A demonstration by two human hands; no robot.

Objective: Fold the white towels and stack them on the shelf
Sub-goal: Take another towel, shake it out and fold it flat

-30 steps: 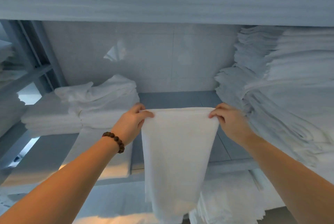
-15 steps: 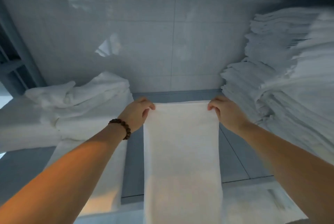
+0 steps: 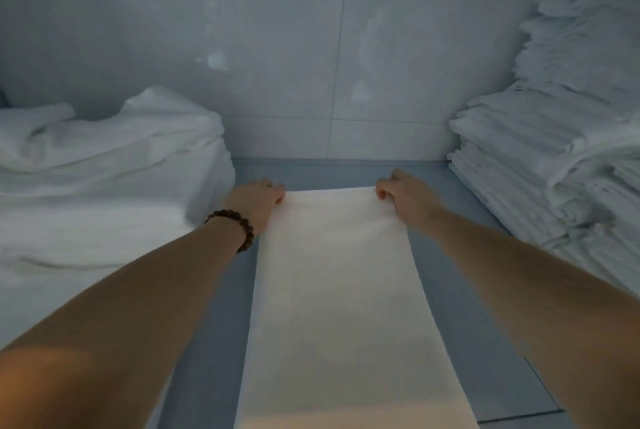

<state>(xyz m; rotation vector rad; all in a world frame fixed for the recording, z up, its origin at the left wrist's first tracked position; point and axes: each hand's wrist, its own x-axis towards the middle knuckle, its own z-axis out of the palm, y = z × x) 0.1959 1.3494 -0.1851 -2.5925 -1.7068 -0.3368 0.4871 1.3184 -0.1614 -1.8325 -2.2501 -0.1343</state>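
Observation:
A long white towel [image 3: 341, 290], folded into a narrow strip, lies flat on the grey-blue shelf [image 3: 460, 307], running from the front edge toward the back wall. My left hand [image 3: 258, 202], with a dark bead bracelet on the wrist, pinches the towel's far left corner. The far right corner is pinched by my right hand [image 3: 403, 195]. Both arms reach deep into the shelf bay. The towel's near end runs out of view at the bottom.
A tall stack of folded white towels [image 3: 561, 158] fills the right side of the shelf. Loosely piled white towels [image 3: 104, 179] sit on the left. A glossy tiled wall [image 3: 311, 65] closes the back, just beyond my hands.
The towel hung from my hands in front of the shelf a second ago. Both hands have pushed forward and down, and the towel now lies spread on the shelf.

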